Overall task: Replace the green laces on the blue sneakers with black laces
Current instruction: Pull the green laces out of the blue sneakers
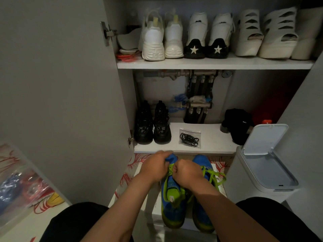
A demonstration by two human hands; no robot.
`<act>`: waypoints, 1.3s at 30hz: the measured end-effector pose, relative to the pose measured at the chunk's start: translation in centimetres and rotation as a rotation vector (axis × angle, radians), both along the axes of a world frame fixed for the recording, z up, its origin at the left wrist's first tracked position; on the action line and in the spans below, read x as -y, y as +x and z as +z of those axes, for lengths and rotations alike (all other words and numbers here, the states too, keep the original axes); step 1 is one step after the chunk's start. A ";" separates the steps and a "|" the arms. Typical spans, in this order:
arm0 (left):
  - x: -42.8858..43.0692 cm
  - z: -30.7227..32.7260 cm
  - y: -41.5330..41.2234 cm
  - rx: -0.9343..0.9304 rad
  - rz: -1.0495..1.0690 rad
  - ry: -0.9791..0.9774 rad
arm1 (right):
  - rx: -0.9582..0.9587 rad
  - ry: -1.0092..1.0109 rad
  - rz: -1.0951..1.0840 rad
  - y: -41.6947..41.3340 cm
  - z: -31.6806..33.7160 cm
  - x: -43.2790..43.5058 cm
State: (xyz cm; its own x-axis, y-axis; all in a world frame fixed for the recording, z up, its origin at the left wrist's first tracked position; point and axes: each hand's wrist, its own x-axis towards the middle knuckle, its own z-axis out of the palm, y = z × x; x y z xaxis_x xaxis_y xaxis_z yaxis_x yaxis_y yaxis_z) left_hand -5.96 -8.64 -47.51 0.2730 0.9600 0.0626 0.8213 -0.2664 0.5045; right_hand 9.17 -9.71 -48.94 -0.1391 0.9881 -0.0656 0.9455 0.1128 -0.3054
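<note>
From the head camera: at an open shoe cabinet, a person works at unlacing the blue sneakers (173, 205), standing on a white box (148, 201). The left hand (155, 165) has its grip closed on one shoe's blue far end; the right hand (187, 173) pinches the green laces (212, 175). The next move is likely to draw them out eyelet by eyelet. Bagged black laces (190, 137) lie on the lower shelf (215, 137).

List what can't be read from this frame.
Head view:
- blue sneaker on the left: eyelets and how far its green laces are undone, covered by left hand and right hand.
- bagged black laces: count, too small.
- black object: part behind bin lid.
- bags: cut off at left edge, blurred.
</note>
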 end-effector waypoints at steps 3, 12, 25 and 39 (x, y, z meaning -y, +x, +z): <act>0.4 -0.2 0.3 -0.194 -0.089 -0.046 | 0.004 -0.003 0.005 0.0 0.0 0.0; 0.2 0.9 -0.8 -0.166 0.236 0.107 | -0.048 -0.072 -0.020 0.5 0.2 -0.2; 1.0 -0.3 0.7 -0.299 -0.081 0.039 | -0.025 -0.041 -0.012 -0.1 0.3 -0.1; 0.3 0.7 -1.1 -0.127 0.442 0.076 | -0.083 -0.105 -0.045 0.1 0.5 0.1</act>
State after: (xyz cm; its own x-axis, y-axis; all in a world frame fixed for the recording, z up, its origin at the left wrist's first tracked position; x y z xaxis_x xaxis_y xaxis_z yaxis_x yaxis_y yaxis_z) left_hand -7.01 -8.93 -46.83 -0.1517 0.9798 0.1301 0.9184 0.0911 0.3851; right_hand 9.27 -9.79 -48.46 -0.1044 0.9817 -0.1590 0.9201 0.0347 -0.3903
